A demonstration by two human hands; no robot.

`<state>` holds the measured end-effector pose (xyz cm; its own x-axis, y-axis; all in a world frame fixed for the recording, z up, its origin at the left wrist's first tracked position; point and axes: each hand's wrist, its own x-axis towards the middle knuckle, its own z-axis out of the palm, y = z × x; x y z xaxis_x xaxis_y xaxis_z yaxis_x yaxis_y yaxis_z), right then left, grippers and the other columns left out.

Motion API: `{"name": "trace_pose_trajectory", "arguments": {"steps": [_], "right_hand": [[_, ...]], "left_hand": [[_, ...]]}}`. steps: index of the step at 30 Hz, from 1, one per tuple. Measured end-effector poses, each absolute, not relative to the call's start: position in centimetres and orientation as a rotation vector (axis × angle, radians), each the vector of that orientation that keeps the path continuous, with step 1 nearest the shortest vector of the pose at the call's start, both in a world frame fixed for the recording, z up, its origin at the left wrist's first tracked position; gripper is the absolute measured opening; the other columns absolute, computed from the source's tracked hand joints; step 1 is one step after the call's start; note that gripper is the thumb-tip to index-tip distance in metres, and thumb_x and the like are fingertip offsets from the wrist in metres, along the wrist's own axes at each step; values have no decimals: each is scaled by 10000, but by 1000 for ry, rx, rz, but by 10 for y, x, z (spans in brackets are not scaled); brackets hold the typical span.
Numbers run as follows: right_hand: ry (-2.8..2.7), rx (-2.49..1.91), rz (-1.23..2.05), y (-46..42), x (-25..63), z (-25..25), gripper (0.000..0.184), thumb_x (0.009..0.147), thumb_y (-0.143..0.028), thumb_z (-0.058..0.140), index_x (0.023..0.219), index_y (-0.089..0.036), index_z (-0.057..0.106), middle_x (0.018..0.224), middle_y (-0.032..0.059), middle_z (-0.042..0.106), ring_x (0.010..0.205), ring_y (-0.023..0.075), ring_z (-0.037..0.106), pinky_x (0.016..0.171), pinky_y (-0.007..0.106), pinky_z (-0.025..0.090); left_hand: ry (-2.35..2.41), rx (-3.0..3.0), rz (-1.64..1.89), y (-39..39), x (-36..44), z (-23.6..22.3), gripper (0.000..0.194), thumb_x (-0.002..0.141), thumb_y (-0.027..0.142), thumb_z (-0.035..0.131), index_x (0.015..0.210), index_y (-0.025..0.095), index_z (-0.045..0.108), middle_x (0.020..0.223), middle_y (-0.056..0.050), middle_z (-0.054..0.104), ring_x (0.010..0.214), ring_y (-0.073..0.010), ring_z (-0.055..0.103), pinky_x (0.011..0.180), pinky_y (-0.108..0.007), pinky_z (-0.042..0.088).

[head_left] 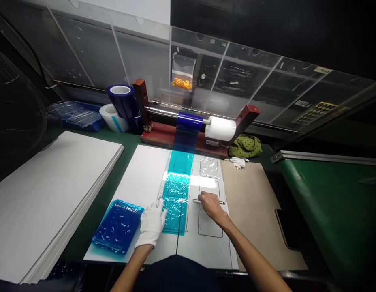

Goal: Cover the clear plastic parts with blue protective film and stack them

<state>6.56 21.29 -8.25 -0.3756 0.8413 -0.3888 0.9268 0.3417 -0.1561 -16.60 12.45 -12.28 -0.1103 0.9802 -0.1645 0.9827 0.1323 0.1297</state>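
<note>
My left hand [152, 222], in a white glove, lies flat with fingers apart on the left edge of a strip of blue film [176, 195] that runs down a white sheet [145, 174] from a roller stand [188, 132]. My bare right hand [210, 204] is closed around a thin knife or pen [196, 200], its tip pointing left at the film's right edge. A pile of crumpled blue film pieces [117, 225] sits just left of my gloved hand.
A stack of large white sheets [48, 194] lies at the left. A brown board [255, 211] with a dark phone [288, 229] lies at the right. Film rolls [121, 103], a green pouch [245, 147] and a white glove [239, 162] sit at the back.
</note>
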Motion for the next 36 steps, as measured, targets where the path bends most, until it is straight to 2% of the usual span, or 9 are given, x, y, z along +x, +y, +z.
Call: {"name": "trace_pose_trajectory", "arguments": {"steps": [3, 7, 12, 17, 20, 25, 29, 33, 36], "right_hand": [[2331, 1720, -613, 199, 78, -82, 271, 837, -104, 407, 868, -179, 666, 903, 86, 671, 784, 204, 626, 563, 260, 272], [2294, 1845, -814, 176, 79, -92, 231, 810, -183, 492, 958, -201, 668, 929, 67, 695, 869, 210, 626, 623, 243, 328], [2266, 1969, -1063, 157, 65, -109, 227, 792, -195, 500, 930, -173, 679, 928, 79, 700, 879, 215, 623, 678, 252, 368], [2241, 2062, -1338, 150, 62, -108, 189, 755, -207, 532, 863, -175, 684, 885, 64, 697, 840, 204, 623, 692, 258, 398], [2187, 2098, -1545, 142, 66, -99, 158, 756, -268, 548, 832, -184, 658, 826, 35, 685, 698, 163, 629, 611, 237, 413], [1890, 2314, -1908, 117, 58, -95, 317, 761, -468, 551, 834, -160, 574, 771, 43, 670, 504, 106, 566, 501, 219, 402], [1514, 2466, -2278, 94, 32, -106, 402, 651, -527, 644, 767, -152, 559, 657, 12, 619, 420, 70, 451, 436, 211, 327], [1363, 2486, -2383, 76, 12, -115, 349, 560, -428, 715, 660, -159, 517, 481, -70, 451, 393, 45, 325, 406, 200, 243], [1330, 2478, -2441, 64, 11, -109, 342, 537, -368, 735, 719, -149, 545, 487, -84, 437, 414, 38, 288, 414, 196, 211]], "left_hand": [[2186, 1922, 38, 117, -165, -117, 537, 880, 420, 350, 1343, 150, 383, 1173, -142, 568, 1008, -279, 550, 805, -370, 434], [2056, 1814, 97, 98, -156, -116, 809, 779, 505, 476, 1429, 131, 174, 1428, -159, 344, 1268, -281, 372, 978, -365, 348], [2003, 1795, 13, 74, -142, -136, 1037, 611, 476, 622, 1442, 130, 107, 1508, -174, 158, 1384, -319, 126, 1085, -435, 181], [2058, 1882, 43, 72, -138, -148, 1005, 627, 415, 596, 1437, 83, 103, 1506, -205, 140, 1388, -320, 104, 1096, -455, 137], [2120, 1966, 62, 76, -139, -143, 870, 690, 262, 515, 1436, 72, 110, 1502, -198, 167, 1381, -307, 143, 1083, -473, 170], [2098, 2077, 86, 72, -144, -131, 704, 740, 168, 447, 1414, 115, 251, 1501, -172, 200, 1390, -290, 124, 1110, -474, 81], [2002, 2155, 108, 51, -142, -122, 753, 705, 204, 513, 1408, 108, 262, 1502, -168, 190, 1389, -331, 86, 1106, -523, 60], [1986, 2068, 141, 22, -138, -114, 790, 673, 241, 567, 1395, 82, 291, 1491, -177, 220, 1383, -337, 123, 1102, -533, 106], [1987, 1760, 349, 6, -149, -108, 988, 585, 346, 669, 1417, 75, 211, 1494, -187, 207, 1382, -329, 139, 1107, -500, 169]]}}
